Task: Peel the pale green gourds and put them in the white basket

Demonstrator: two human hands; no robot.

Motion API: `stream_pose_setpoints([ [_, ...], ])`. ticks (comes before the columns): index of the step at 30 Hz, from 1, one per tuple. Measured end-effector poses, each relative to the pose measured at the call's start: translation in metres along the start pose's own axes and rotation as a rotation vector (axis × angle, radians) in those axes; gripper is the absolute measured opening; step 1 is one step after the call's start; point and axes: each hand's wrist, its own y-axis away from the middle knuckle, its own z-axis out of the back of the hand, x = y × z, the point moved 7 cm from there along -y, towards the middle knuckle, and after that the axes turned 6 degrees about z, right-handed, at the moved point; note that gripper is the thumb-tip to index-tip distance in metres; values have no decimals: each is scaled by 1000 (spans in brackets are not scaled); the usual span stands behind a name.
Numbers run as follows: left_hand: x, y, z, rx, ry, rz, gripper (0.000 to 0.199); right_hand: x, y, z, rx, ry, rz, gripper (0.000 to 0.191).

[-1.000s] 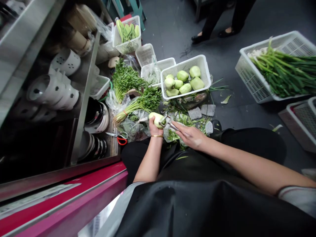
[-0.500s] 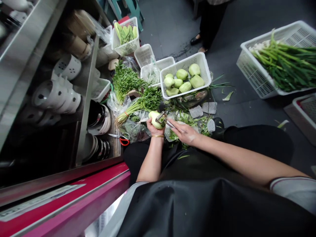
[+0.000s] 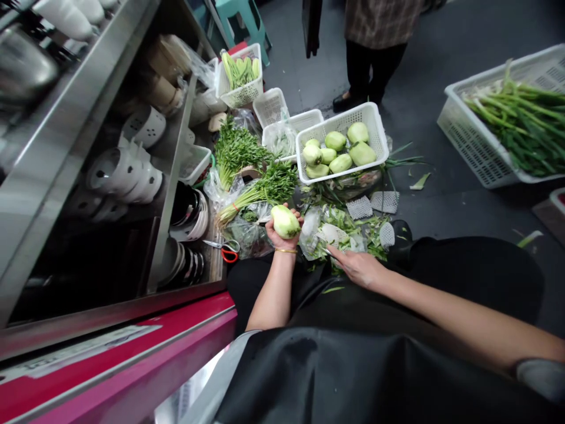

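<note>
A pale green peeled gourd (image 3: 285, 221) rests in my left hand (image 3: 279, 240), whose fingers curl round it from below. A few darker green patches show near its lower right end. My right hand (image 3: 359, 268) is closed round a peeler (image 3: 329, 252), of which only a bit of metal shows; its head cannot be made out. This hand is lower and to the right, apart from the gourd. Beneath it lie green peelings (image 3: 353, 232) and plastic bags. Similar gourds (image 3: 341, 163) sit in a white basket (image 3: 304, 175) just beyond my hands.
Bunches of leafy greens (image 3: 241, 153) and red-handled scissors (image 3: 229, 252) lie at the left, beside shelves of stacked bowls (image 3: 194, 218). A basket of long green stalks (image 3: 521, 123) stands at the right. Another person (image 3: 375, 47) stands beyond the gourd basket.
My right hand has drawn the peeler away from the gourd, down and to the right. The gourd has turned in my left hand. The other person shows more fully as the view shifts.
</note>
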Motion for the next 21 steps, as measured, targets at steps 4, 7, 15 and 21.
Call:
stream_pose_setpoints([
  [4, 0, 2, -2, 58, -44, 104, 67, -62, 39, -1, -148, -131, -113, 47],
  [7, 21, -15, -2, 52, -85, 293, 66, -98, 38, 41, -262, -146, -199, 49],
  [15, 89, -162, -20, -412, -86, 347, 17, -144, 27, 66, -284, -266, -264, 46],
  [21, 107, -275, -79, -267, -290, 105, 37, -142, 30, 73, -266, -421, -243, 46],
])
